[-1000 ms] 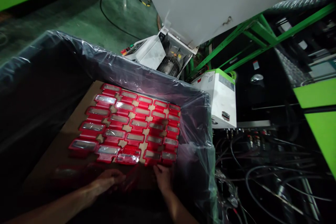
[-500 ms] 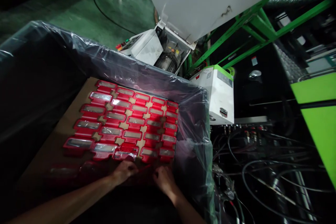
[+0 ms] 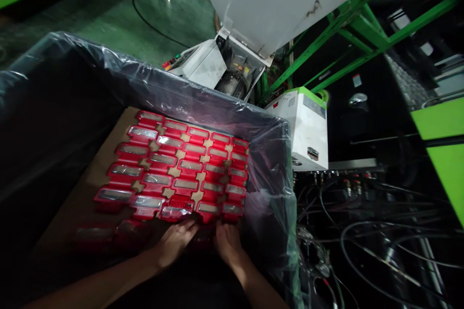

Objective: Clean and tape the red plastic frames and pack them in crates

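Rows of red plastic parts, each with a clear window, lie on a brown cardboard sheet inside a bin lined with clear plastic film. At the near side, my left hand has its fingers closed at the left end of a dim red plastic part. Closed at this part's right end are the fingers of my right hand. Shadow and the hands hide most of the part. Two more red parts lie in shadow at the near left.
The bin's film-covered rim rises around the parts. Beyond it stand a white hopper, a motor and a white box with a green top. Dark hoses run on the right outside the bin.
My left hand has moved slightly right, closer to my right hand, and its fingers now reach further forward. My right hand has shifted slightly. The whole view has moved a little.
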`<act>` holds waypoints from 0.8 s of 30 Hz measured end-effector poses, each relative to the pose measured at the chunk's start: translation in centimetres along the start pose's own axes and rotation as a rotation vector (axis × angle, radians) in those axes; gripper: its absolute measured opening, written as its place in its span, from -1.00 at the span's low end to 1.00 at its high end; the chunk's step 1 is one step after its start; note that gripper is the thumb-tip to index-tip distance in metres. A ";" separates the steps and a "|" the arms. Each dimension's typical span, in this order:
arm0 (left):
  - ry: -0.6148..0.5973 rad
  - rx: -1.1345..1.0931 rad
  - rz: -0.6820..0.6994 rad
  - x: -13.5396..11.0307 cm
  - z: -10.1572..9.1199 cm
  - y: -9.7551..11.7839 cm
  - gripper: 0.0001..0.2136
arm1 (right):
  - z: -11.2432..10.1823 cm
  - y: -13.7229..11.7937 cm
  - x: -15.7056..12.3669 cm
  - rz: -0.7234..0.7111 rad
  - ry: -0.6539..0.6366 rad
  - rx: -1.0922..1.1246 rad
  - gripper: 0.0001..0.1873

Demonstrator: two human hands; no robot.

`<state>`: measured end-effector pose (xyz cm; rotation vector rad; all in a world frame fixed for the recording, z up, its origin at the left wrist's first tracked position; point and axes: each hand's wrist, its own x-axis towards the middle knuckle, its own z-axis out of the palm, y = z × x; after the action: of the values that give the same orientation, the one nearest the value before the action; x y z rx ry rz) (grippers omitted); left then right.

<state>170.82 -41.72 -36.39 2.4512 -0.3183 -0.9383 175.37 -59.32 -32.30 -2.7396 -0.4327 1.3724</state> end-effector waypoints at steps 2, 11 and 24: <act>0.023 0.033 0.021 -0.7 -1.8 -1.2 -0.55 | -0.1 -0.1 -0.1 0.007 -0.019 0.001 -0.64; 0.189 0.210 -0.104 1.0 -6.6 -7.1 -0.58 | 0.1 -0.1 0.3 0.028 -0.024 0.008 -0.66; 0.291 0.362 0.135 -1.0 -6.5 -6.1 -0.73 | 0.2 0.2 0.6 -0.062 0.143 0.064 -0.66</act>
<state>174.69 -33.79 -34.81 2.8037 -0.5832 -0.4888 175.60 -59.40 -32.91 -2.7243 -0.4528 1.1470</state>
